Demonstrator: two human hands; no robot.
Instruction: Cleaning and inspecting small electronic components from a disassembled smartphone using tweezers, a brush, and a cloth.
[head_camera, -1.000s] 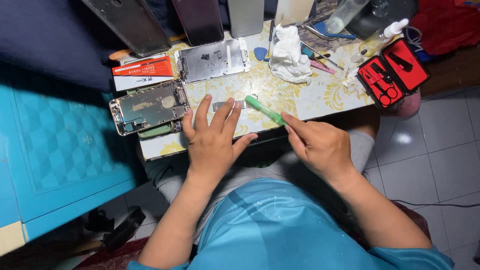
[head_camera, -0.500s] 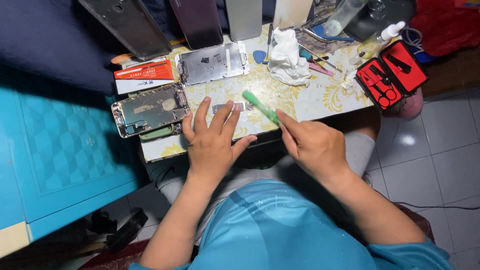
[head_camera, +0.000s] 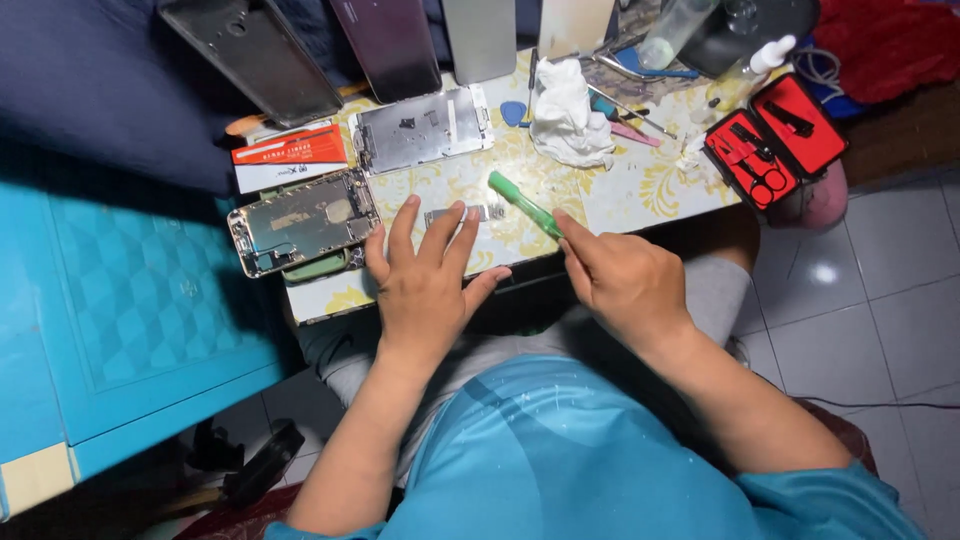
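Closest to me I see the blue shirt (head_camera: 560, 450) filling the bottom of the head view, with both forearms reaching out over the lap to the small counter (head_camera: 640, 195) covered in a pale cloth with yellow floral pattern. My left hand (head_camera: 425, 285) lies flat with its fingers spread wide, gripping nothing, the fingertips pressing on a small thin silver metal plate (head_camera: 462, 214) that rests on the counter near its front edge. My right hand (head_camera: 620, 280) is curled closed around the lower end of a slim green plastic pry tool (head_camera: 522, 203), which slants up and leftward so that its tip sits just beside the right end of the metal plate; I cannot tell whether it touches. Left of the left hand an opened phone body with exposed grey internals (head_camera: 300, 220) lies at the counter's corner, and just beyond it a red and white flat cardboard box (head_camera: 290, 155). Farther on sits a silver phone frame plate (head_camera: 420, 128), then a blue guitar-pick-shaped opener (head_camera: 513, 112) and a crumpled white cloth (head_camera: 568, 115). To the far right an open red-lined tool case with small black tools (head_camera: 775, 140) stands at the counter's edge. Along the back several phone back covers (head_camera: 390, 45) lean in a row
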